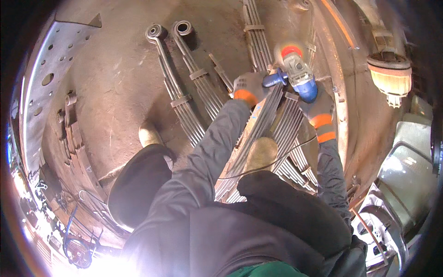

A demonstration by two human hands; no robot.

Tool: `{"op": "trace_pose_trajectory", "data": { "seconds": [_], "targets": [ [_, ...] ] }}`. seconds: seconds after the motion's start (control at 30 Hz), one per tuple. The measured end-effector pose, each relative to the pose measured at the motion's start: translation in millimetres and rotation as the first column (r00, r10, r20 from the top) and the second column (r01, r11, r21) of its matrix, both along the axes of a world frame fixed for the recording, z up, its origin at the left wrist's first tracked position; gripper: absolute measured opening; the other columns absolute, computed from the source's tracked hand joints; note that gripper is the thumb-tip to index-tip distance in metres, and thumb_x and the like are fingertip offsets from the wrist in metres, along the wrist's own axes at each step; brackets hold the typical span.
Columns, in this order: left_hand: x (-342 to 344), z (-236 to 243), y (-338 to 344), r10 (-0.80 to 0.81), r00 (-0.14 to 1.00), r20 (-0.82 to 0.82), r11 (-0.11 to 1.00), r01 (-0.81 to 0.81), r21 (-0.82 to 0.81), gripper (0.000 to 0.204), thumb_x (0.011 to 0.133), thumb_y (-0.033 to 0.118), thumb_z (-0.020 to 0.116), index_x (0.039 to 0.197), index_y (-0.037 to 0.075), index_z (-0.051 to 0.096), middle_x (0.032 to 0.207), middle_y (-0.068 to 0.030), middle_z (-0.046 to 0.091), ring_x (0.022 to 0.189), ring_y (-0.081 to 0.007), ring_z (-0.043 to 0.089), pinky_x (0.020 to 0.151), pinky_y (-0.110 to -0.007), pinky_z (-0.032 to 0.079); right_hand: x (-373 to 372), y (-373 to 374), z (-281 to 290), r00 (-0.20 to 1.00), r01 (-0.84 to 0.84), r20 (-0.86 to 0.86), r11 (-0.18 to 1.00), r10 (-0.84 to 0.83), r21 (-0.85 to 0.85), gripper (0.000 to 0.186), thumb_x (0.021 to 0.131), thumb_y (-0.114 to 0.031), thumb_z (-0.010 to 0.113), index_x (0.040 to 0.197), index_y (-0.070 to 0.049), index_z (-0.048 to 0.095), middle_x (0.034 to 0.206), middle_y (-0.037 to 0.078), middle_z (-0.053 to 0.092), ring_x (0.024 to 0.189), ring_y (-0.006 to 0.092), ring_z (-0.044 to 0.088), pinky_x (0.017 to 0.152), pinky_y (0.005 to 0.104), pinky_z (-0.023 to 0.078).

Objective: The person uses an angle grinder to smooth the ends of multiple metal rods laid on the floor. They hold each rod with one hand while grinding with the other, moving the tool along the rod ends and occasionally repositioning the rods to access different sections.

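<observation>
A blue and grey grinder (pixel 300 76) with a red cap at its far end sits in the middle right of the scene, just above a long stack of steel spring strips (pixel 265 127) on the dusty floor (pixel 120 78). The person holds it with both gloved hands. The left hand (pixel 249 87), in a grey glove with an orange cuff, has its fingers wrapped tight around the blue side handle that sticks out to the left of the grinder. The right hand (pixel 318 111), in a grey glove with orange stripes, is under the near end of the grinder's blue body and grips it; most of its fingers are hidden behind the tool, so I cannot tell just how they curl.

A thin dark cord (pixel 272 164) runs from near the grinder down across the strips. One tan boot (pixel 260 154) stands on the near part of that stack. The other boot (pixel 148 135) is on the floor to the left.

Farther left, two more spring stacks (pixel 184 92) lie side by side, each with a round loop at its far end. Another bundle of strips (pixel 256 37) lies far off, past the hands. On the far left is a big grey metal plate with holes (pixel 44 87). On the far right sits a round rusty wheel hub (pixel 390 69).
</observation>
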State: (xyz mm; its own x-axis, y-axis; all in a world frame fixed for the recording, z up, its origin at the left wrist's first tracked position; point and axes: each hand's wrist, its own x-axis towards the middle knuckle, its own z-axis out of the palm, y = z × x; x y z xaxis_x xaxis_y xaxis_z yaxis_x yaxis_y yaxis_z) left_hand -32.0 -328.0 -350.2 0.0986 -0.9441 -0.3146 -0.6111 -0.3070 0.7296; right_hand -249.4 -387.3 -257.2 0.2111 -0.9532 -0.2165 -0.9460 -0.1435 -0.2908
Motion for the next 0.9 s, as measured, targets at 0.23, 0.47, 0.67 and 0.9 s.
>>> {"op": "trace_pose_trajectory", "data": {
  "seconds": [0.23,0.47,0.67,0.9],
  "targets": [
    [-10.7,15.4,-17.4,-0.056,0.997,-0.043,0.997,0.054,-0.046,0.042,0.087,0.054,0.067,0.115,0.024,0.073,0.102,-0.0110,0.077,0.094,-0.0357,0.073,0.082,-0.049,0.058,-19.1,-9.1,3.9,0.996,0.075,-0.047,0.997,-0.074,0.015,0.065,0.065,-0.031,0.088,0.121,-0.009,0.064,0.100,0.017,0.076,0.092,0.0362,0.075,0.083,0.0456,0.059],
    [-27.2,11.5,-4.5,-0.101,0.994,0.045,0.991,0.097,0.088,0.038,0.087,0.052,0.067,0.112,0.023,0.073,0.096,-0.0113,0.076,0.091,-0.0360,0.073,0.079,-0.049,0.057,-41.2,10.0,-8.1,0.999,0.027,-0.023,0.999,-0.027,-0.027,0.067,0.065,-0.034,0.089,0.123,-0.010,0.064,0.101,0.017,0.076,0.089,0.0366,0.075,0.079,0.0454,0.059],
    [-10.9,-8.3,5.2,0.077,0.997,0.011,0.995,-0.076,-0.061,0.039,0.084,0.049,0.072,0.112,0.021,0.074,0.093,-0.0128,0.076,0.089,-0.0378,0.072,0.079,-0.048,0.056,-6.5,-8.1,5.9,0.999,-0.045,-0.007,0.999,0.045,0.000,0.060,0.066,-0.030,0.087,0.117,-0.011,0.064,0.101,0.016,0.076,0.096,0.0381,0.073,0.087,0.0471,0.057],
    [-9.1,8.9,25.2,0.054,0.998,-0.030,0.997,-0.052,0.059,0.043,0.083,0.050,0.072,0.114,0.020,0.075,0.098,-0.0142,0.076,0.092,-0.0379,0.072,0.081,-0.048,0.056,-4.1,0.9,22.4,0.998,-0.061,0.006,0.992,0.061,0.110,0.058,0.069,-0.029,0.086,0.119,-0.009,0.065,0.103,0.017,0.076,0.095,0.0373,0.074,0.083,0.0448,0.058]
  ]
}}
